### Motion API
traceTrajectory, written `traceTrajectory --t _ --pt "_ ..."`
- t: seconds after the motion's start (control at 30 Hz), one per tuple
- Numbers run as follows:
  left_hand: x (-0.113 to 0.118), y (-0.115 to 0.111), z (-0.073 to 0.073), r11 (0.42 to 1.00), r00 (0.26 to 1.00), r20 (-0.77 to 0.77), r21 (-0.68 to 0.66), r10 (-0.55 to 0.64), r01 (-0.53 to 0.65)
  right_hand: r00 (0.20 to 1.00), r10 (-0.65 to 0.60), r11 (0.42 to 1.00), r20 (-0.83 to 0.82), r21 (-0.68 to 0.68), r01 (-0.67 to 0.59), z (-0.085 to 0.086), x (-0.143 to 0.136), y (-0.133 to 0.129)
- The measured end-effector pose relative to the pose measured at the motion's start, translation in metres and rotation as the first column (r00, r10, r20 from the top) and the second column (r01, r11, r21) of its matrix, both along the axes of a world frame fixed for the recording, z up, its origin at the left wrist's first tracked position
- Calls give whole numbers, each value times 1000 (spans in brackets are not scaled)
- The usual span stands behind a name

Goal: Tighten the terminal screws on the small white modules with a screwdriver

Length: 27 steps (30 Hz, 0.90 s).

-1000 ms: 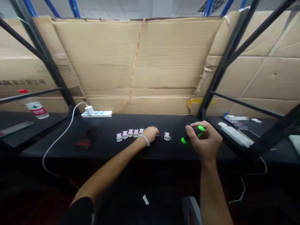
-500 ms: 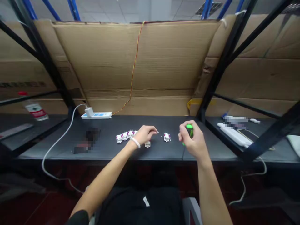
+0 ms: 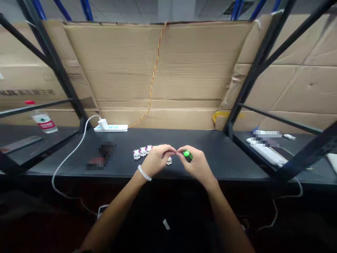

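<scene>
My left hand (image 3: 157,160), with a white bead bracelet on the wrist, is closed in a pinch. Whatever small thing may be between its fingertips is too tiny to make out. My right hand (image 3: 197,165) is wrapped round a screwdriver (image 3: 187,156) with a green and black handle, its blade hidden. The fingertips of both hands meet above the table. Left of my left hand stands a row of small white and purple parts (image 3: 143,151), partly covered by that hand. One more white part (image 3: 169,161) shows beneath the hands.
The black table (image 3: 231,160) ends at a cardboard wall (image 3: 189,70). A white power strip (image 3: 112,128) with a plugged-in charger lies at the back left, its white cable (image 3: 67,154) running off the front edge. Black metal posts (image 3: 244,70) frame both sides. A bottle (image 3: 44,121) stands far left.
My right hand has moved left with the screwdriver until its fingertips meet those of my left hand. The white part that lay between the hands is now out of sight.
</scene>
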State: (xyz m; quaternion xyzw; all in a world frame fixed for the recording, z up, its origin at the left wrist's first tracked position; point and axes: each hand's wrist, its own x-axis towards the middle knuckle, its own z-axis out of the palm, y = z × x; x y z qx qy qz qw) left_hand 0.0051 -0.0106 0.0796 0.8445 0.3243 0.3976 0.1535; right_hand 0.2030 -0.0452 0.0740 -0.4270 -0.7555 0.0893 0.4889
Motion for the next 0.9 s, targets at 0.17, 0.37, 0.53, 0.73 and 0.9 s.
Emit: traceTrajectory --t 0.17,0.37,0.53,0.73,0.9 --pt "-3 -9 -8 987 986 168 156 0 -27 999 34 999 -28 -30 -35 7 -5 -10" --pt "-9 -18 -13 959 947 308 284 -90 -1 986 150 989 -68 10 -150 12 -8 -22" --pt "-11 -27 -16 946 913 371 321 -169 45 975 217 976 -54 21 -216 17 -9 -33" --pt "-12 -33 -16 944 901 380 318 -209 85 968 248 967 -25 60 -246 22 -10 -43" --pt "-12 -36 -16 958 920 352 276 -174 76 966 258 966 -2 28 -258 20 -11 -43"
